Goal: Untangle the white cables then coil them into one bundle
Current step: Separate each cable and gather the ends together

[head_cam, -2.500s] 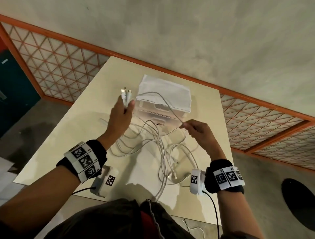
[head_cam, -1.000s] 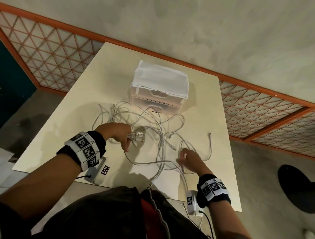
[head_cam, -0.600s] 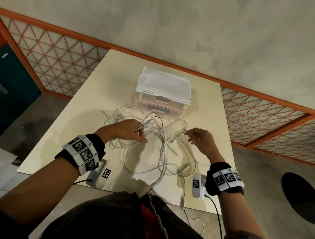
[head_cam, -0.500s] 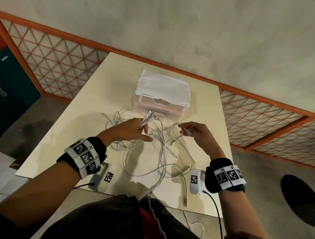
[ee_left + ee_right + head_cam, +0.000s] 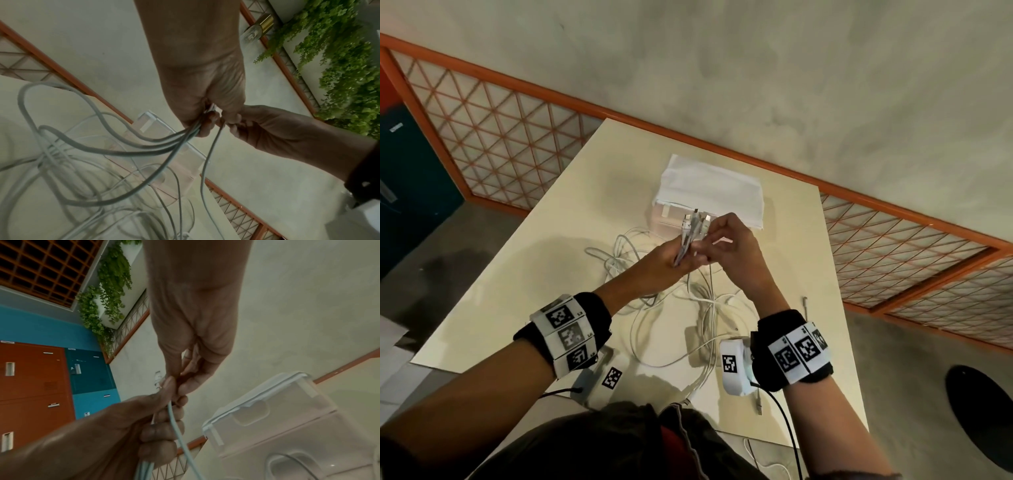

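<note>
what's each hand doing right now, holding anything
Left hand: closed around a bunch of thin white cable ends.
Right hand: pinching one more thin white cable beside that bunch.

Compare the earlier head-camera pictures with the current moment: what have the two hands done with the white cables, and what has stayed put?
The left hand has lifted its gathered cable ends off the table. The right hand, which picked up a loose end a moment ago, has carried it across and now pinches it against that bunch. The rest of the white cables still lie tangled, and the covered plastic box has not moved.
</note>
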The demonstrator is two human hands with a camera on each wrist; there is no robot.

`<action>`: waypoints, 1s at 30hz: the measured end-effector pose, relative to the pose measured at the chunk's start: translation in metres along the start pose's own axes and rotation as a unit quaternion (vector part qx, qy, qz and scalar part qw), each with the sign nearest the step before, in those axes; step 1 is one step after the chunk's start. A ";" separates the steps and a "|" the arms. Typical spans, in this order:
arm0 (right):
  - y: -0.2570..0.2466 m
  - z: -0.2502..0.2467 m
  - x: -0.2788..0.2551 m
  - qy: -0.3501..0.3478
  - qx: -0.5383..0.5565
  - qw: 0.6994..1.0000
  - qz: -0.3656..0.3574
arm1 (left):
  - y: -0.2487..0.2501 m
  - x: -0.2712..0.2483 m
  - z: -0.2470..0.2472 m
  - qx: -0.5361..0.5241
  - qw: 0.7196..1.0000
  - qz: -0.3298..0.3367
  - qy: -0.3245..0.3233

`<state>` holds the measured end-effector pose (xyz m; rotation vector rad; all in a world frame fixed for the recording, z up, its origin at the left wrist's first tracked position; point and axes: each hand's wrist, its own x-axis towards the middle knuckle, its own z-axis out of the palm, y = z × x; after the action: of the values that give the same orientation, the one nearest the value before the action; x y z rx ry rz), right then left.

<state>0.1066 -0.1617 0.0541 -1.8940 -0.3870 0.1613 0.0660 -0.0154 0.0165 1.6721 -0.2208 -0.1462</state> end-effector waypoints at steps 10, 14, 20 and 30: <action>0.039 0.008 -0.020 -0.190 -0.069 0.975 0.092 | 0.028 0.007 -0.014 -0.032 0.995 0.026 0.087; 0.075 -0.022 -0.035 -0.174 -0.098 0.970 0.139 | 0.034 0.012 -0.037 -0.150 0.982 0.039 0.110; 0.108 -0.091 -0.048 -0.060 -0.148 0.969 0.187 | 0.042 0.013 -0.063 -0.118 0.967 0.056 0.220; -0.002 -0.067 -0.021 -0.128 -0.144 0.981 -0.003 | 0.026 0.012 -0.006 0.052 0.998 0.006 0.020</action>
<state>0.1059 -0.2279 0.0783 -2.1639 -0.6176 0.3640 0.0774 -0.0150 0.0433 1.7744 -0.2109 -0.0929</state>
